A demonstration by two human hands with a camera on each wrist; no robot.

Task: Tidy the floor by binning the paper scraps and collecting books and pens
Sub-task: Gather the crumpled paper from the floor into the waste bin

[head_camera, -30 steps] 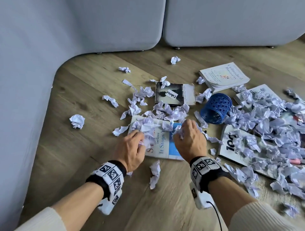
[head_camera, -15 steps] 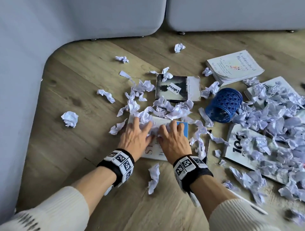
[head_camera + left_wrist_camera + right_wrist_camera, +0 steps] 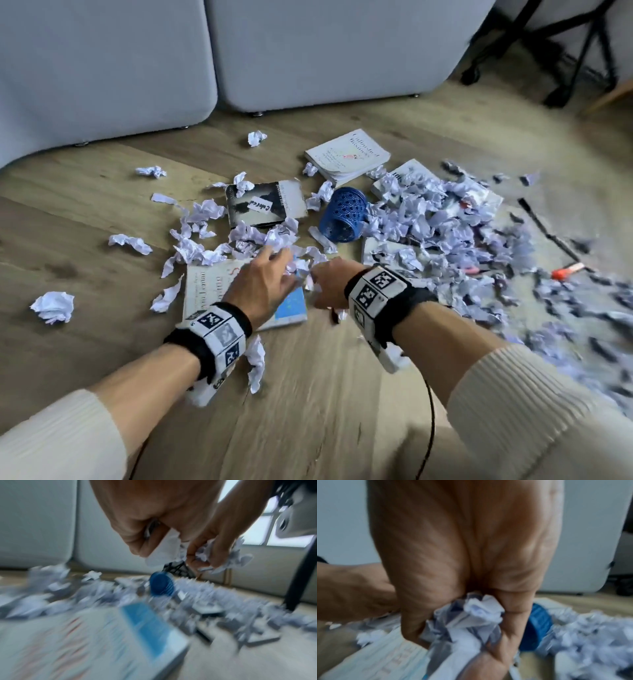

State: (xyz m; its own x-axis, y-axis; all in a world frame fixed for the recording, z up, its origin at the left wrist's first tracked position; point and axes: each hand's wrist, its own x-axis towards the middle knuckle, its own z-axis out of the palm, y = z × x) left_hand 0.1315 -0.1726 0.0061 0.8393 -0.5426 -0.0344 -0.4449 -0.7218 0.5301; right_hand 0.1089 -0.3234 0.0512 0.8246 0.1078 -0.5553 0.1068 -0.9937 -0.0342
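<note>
Both hands hover close together above a white and blue book [image 3: 205, 291] on the wood floor. My left hand [image 3: 263, 284] grips crumpled paper scraps [image 3: 164, 553] in curled fingers. My right hand [image 3: 325, 284] clutches a wad of scraps [image 3: 471, 615] in its fist. A blue mesh pen cup [image 3: 344, 217] lies on its side just beyond the hands. More books lie around: a dark-covered book [image 3: 267, 205], a white book [image 3: 347, 157] and others half buried under a big heap of scraps [image 3: 462, 233] on the right. An orange pen [image 3: 567, 270] lies at the right.
A grey sofa [image 3: 205, 68] runs along the back and left. Loose paper balls [image 3: 53, 306] dot the floor at the left. A black stand's legs [image 3: 565, 51] are at the back right. A black rod [image 3: 548, 229] lies right of the heap.
Both hands, which lay flat on the book's scraps, have closed on paper, lifted off the book and shifted right. The book's cover now shows bare. My view has swung right.
</note>
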